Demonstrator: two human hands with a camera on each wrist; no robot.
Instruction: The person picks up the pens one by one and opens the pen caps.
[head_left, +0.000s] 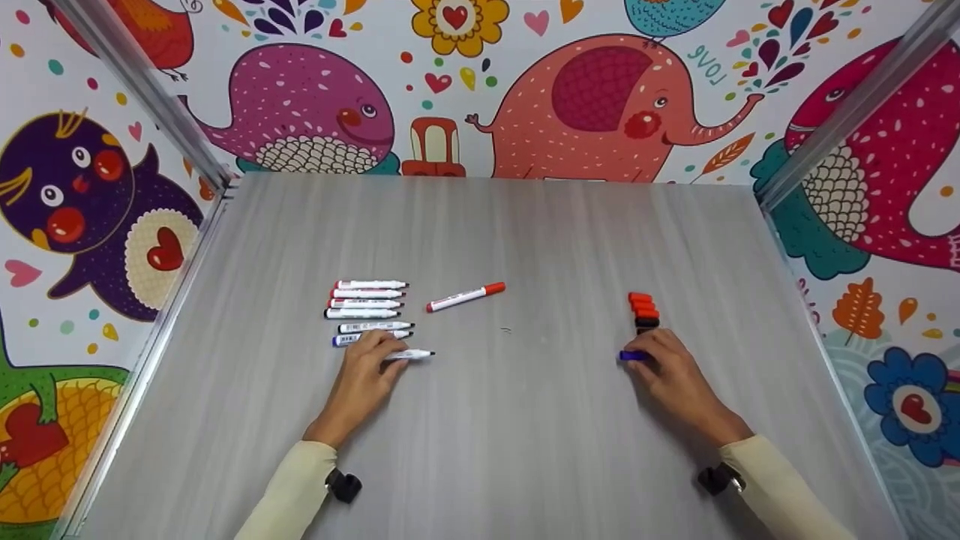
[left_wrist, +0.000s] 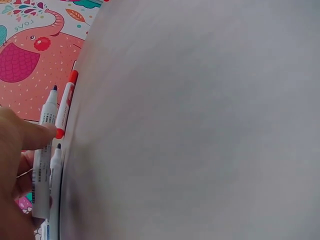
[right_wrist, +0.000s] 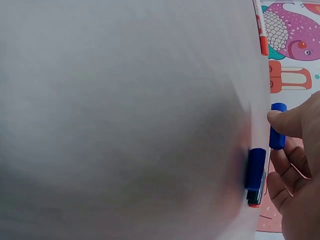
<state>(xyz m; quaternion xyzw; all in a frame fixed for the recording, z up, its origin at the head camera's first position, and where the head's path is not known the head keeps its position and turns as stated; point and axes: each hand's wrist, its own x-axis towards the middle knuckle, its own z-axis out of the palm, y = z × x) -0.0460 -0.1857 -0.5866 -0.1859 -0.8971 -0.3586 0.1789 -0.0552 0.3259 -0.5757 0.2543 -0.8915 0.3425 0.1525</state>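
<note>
My left hand (head_left: 366, 369) pinches an uncapped whiteboard marker (left_wrist: 45, 165) with a white barrel and a dark blue tip. Beside that hand lies a column of uncapped markers (head_left: 367, 304), their tips facing right. Between the thumb and fingers of my right hand (head_left: 667, 369) is a blue marker cap (right_wrist: 278, 135). A second blue cap (right_wrist: 256, 169) lies on the table next to this hand, seen in the right wrist view. Just beyond the hand, red caps (head_left: 643, 306) and a black cap (head_left: 646, 322) form a short column.
A capped red marker (head_left: 465, 298) lies slanted between the two columns. Small dark marks (head_left: 506, 330) show on the grey wood-grain table (head_left: 517, 450). Walls printed with cartoon animals and metal posts (head_left: 847, 105) border the table at the back and sides.
</note>
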